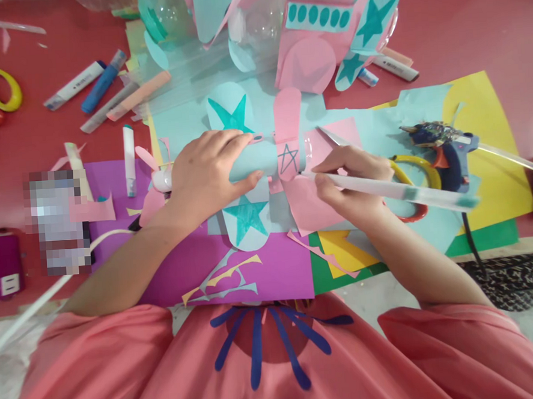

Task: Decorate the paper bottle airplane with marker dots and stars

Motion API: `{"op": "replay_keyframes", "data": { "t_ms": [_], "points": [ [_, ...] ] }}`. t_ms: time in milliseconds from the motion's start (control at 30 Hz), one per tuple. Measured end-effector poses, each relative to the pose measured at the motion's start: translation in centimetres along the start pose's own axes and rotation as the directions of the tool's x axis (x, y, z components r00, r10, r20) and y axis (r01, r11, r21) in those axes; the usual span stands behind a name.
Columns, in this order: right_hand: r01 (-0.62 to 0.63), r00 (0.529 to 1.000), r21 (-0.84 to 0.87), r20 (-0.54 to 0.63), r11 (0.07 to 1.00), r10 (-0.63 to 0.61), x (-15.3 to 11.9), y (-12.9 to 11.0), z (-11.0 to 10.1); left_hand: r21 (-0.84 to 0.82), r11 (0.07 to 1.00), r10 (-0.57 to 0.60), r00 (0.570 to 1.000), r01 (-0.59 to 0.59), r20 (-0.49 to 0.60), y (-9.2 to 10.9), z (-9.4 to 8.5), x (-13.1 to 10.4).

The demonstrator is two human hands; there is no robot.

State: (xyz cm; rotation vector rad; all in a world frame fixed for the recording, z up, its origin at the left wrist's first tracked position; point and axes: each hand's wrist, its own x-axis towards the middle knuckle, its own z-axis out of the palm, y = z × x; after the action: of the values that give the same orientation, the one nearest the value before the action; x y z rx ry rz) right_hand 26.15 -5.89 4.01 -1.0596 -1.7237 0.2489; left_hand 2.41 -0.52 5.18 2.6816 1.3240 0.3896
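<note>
A bottle wrapped in light blue paper [253,162] lies crosswise in front of me, with a white cap at its left end and clear plastic at its right. My left hand [208,173] grips it from above, fingers over the far side and thumb on the near side. Paper wings with teal stars [246,220] stick out on both sides. Around its right part goes a pink paper strip [288,126] bearing a star outline in dark lines. My right hand [353,179] holds a white marker [392,189] with a teal end, its tip beside the strip.
Yellow-handled scissors [416,172] lie under and beside my right hand. A glue gun [453,152] rests further right. Several markers [74,85] are scattered at the upper left. Decorated pink and blue paper crafts [315,34] stand at the back. Paper scraps [230,277] lie on purple paper [279,265].
</note>
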Motion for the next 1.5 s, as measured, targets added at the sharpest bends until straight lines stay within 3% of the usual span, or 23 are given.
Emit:
{"op": "replay_keyframes", "data": {
  "t_ms": [133, 267, 467, 667, 1067, 1500],
  "points": [
    [-0.029, 0.999, 0.062, -0.037, 0.998, 0.031, -0.1, -0.5, -0.3, -0.013, 1.0, 0.005, 1.0, -0.005, -0.002, -0.1, 0.1, 0.0],
    [-0.011, 0.998, -0.046, 0.055, 0.999, 0.014, 0.1, -0.9, 0.2, -0.017, 1.0, 0.001, 1.0, 0.0, 0.009, 0.0, 0.0, 0.0],
    [0.068, 0.991, 0.001, 0.119, 0.998, -0.067, 0.1, -0.2, 0.6, -0.012, 1.0, 0.005, 1.0, -0.005, 0.01, 0.1, 0.0, 0.0],
    [0.058, 0.987, -0.014, 0.148, 0.998, -0.055, 0.1, -0.1, 0.4, -0.011, 1.0, 0.003, 1.0, -0.003, -0.007, 0.1, 0.0, 0.0],
    [0.025, 0.999, -0.099, 0.05, 0.995, -0.02, 0.0, -0.2, 0.5, -0.014, 1.0, 0.002, 1.0, -0.002, 0.015, 0.0, -0.1, 0.0],
    [0.006, 0.999, -0.098, 0.049, 0.995, -0.001, 0.0, 0.2, 0.2, -0.016, 1.0, 0.0, 1.0, 0.0, 0.017, 0.0, 0.0, -0.1]
  ]
}}
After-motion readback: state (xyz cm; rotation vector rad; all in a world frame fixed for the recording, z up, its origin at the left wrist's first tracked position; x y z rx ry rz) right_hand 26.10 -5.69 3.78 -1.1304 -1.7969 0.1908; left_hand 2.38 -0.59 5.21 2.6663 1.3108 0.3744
